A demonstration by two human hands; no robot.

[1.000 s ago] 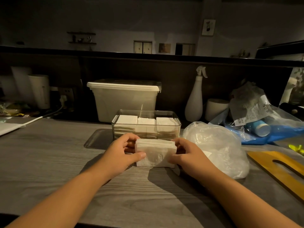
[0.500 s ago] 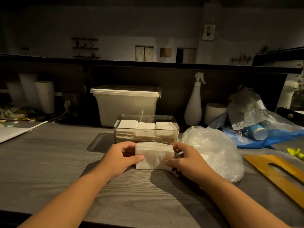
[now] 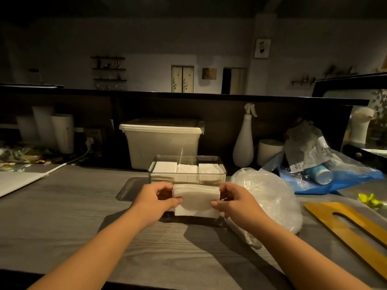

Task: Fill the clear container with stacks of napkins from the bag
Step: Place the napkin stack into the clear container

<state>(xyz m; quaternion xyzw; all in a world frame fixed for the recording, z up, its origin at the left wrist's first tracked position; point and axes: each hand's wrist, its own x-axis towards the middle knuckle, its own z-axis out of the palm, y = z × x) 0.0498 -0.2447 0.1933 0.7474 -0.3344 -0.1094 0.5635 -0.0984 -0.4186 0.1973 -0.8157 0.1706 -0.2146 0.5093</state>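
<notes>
A white stack of napkins (image 3: pixel 196 203) stands on edge just in front of the clear container (image 3: pixel 223 172). My left hand (image 3: pixel 156 200) grips its left end, thumb on the near face. My right hand (image 3: pixel 236 200) grips its right end the same way. Whether its lower edge touches the grey table (image 3: pixel 62 216) I cannot tell. Inside the container three rows of white napkins (image 3: pixel 186 171) lie side by side. The translucent white plastic bag (image 3: pixel 270 195) lies right of my right hand, crumpled and partly behind my wrist.
A lidded white bin (image 3: pixel 163 141) stands behind the container. A white spray bottle (image 3: pixel 244 143) and a white roll (image 3: pixel 269 151) are at the back right. Blue plastic bags with a bottle (image 3: pixel 335 174) and a yellow wooden board (image 3: pixel 351 229) lie to the right.
Both hands have lifted and squeezed the stack a little, bending its near face. The view has tilted upward, so everything sits lower in the frame.
</notes>
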